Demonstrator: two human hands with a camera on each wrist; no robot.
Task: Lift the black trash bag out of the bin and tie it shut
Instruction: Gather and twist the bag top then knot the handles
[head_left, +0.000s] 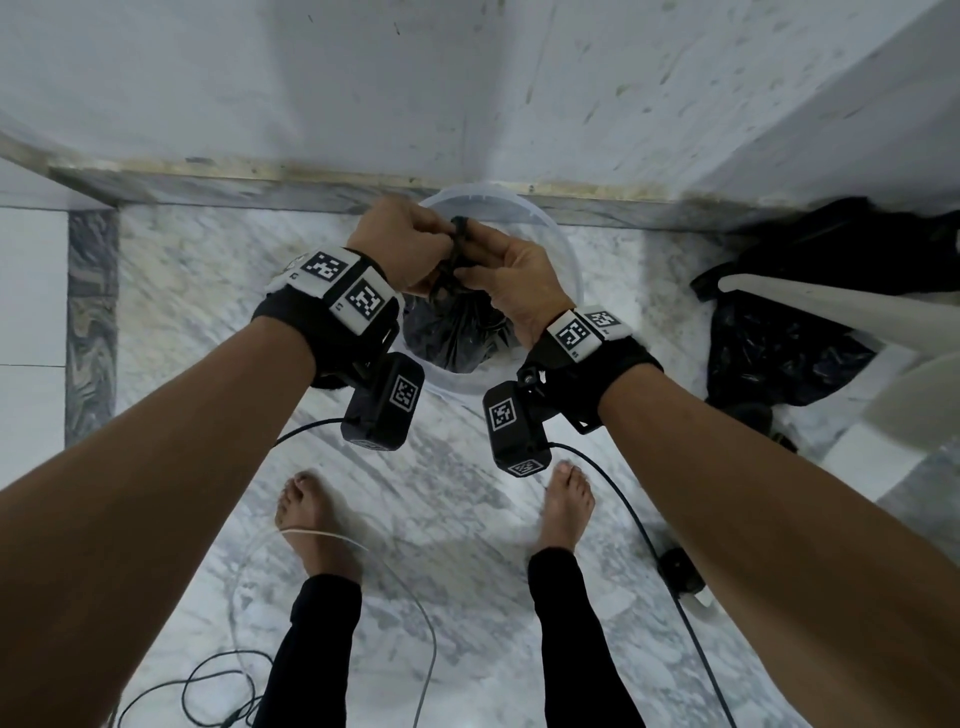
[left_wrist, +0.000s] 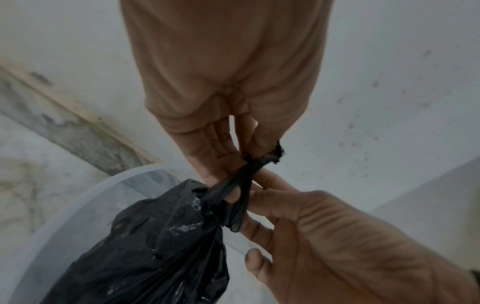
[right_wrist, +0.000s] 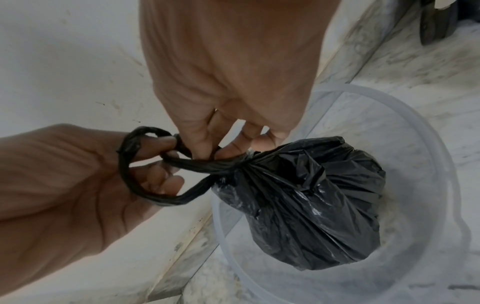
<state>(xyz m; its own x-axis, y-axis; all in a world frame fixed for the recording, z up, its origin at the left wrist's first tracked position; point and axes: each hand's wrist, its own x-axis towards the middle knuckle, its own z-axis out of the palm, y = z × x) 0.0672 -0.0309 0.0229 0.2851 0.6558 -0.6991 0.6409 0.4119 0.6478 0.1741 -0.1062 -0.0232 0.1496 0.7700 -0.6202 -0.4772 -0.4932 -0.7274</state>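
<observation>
A small black trash bag (head_left: 457, 332) (right_wrist: 311, 195) (left_wrist: 155, 246) hangs over the mouth of a translucent round bin (head_left: 569, 260) (right_wrist: 428, 131) (left_wrist: 78, 205) that stands against the wall. The bag's top is twisted into a thin rope-like neck (right_wrist: 197, 164) (left_wrist: 241, 185). In the right wrist view that neck runs in a loop round the fingers of my left hand (head_left: 415, 244) (right_wrist: 145, 162) (left_wrist: 221, 82). My right hand (head_left: 488, 265) (right_wrist: 207, 148) (left_wrist: 337, 236) pinches the neck close to the bag's body. How the knot lies inside the fingers is hidden.
A white wall (head_left: 467, 78) rises right behind the bin, with a corner at the right. Another black plastic bag (head_left: 800, 343) and a pale object (head_left: 857, 312) lie to the right. Cables (head_left: 415, 623) and my bare feet (head_left: 311, 519) are on the marble floor.
</observation>
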